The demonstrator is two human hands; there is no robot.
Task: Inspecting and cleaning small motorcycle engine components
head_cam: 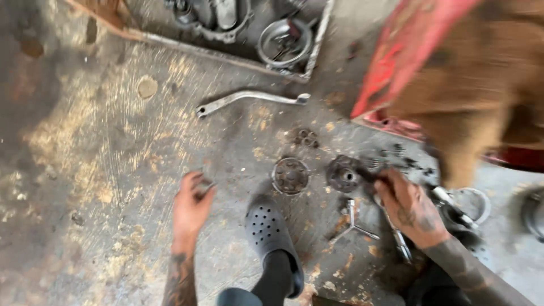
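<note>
A shallow metal tray [315,42] at the floor's far edge holds one engine cover [218,20] and one round metal bowl [285,42] with small parts inside. On the concrete floor [102,170] lie one bent lever [249,97] and two round clutch parts [290,175]. The left hand [191,204] pinches something small, too blurred to identify. The right hand [409,211] closes on a dark tool touching the right-hand clutch part [344,173].
</note>
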